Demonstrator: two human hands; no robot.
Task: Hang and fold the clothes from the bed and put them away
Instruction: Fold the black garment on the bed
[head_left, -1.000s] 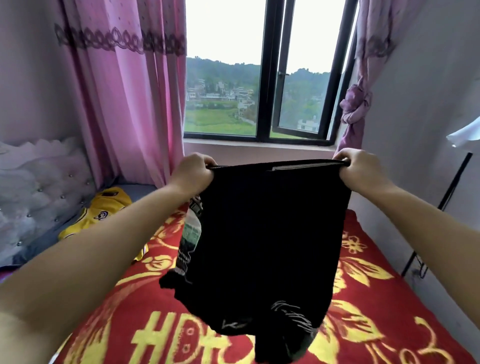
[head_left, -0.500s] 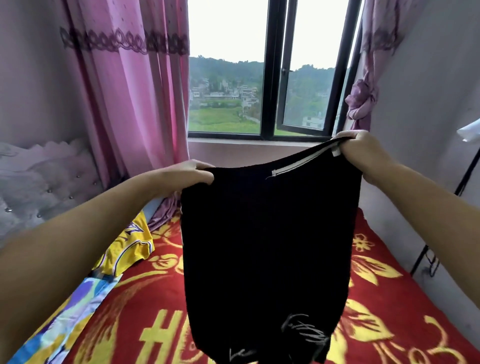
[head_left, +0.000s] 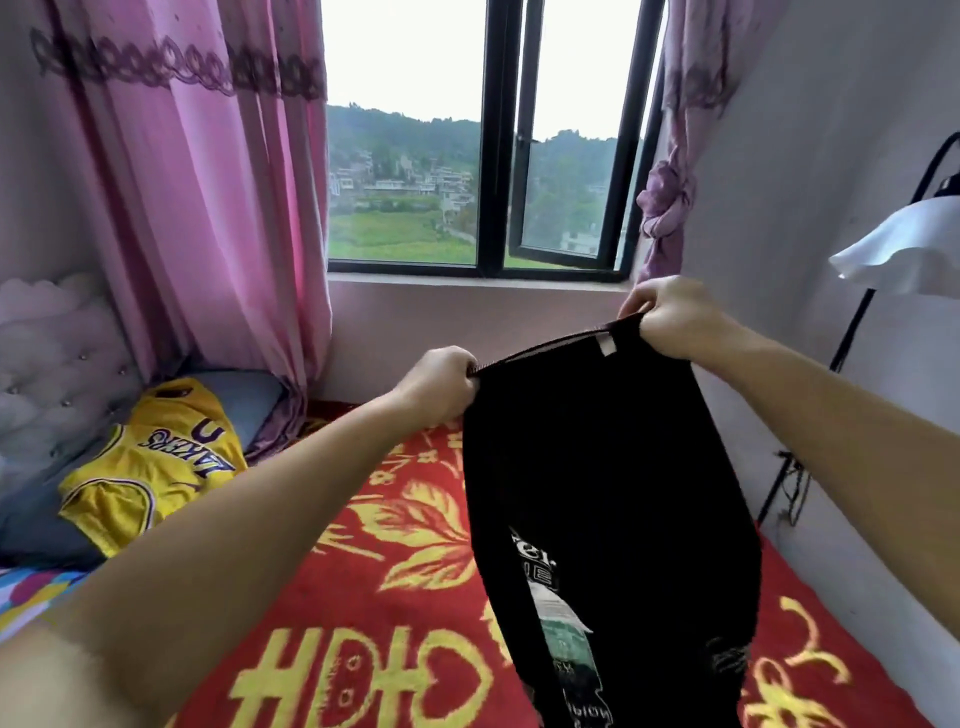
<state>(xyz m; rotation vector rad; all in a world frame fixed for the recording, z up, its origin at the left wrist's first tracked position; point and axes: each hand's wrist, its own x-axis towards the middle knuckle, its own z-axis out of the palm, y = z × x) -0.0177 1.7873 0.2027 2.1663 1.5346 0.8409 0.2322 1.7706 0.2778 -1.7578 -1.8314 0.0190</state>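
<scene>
A black garment (head_left: 602, 467) with a white and green print near its lower part hangs in the air above the bed. My left hand (head_left: 439, 382) grips its top edge at the left corner. My right hand (head_left: 670, 317) grips the same edge at the right corner, a little higher, beside a small white label. The cloth hangs slanted, its bottom running out of view. A yellow basketball jersey (head_left: 150, 467) with purple lettering lies on the grey pillow at the left.
The bed carries a red blanket (head_left: 374, 597) with yellow flowers and letters. A padded headboard (head_left: 52, 364) stands at the left, pink curtains (head_left: 208, 208) frame the window (head_left: 493, 156), and a white floor lamp (head_left: 904, 244) stands by the right wall.
The garment has turned, so its printed side now shows at the bottom. Both hands have moved closer together and dropped lower, the left one now gripping tightly. The view has swung left, showing the jersey.
</scene>
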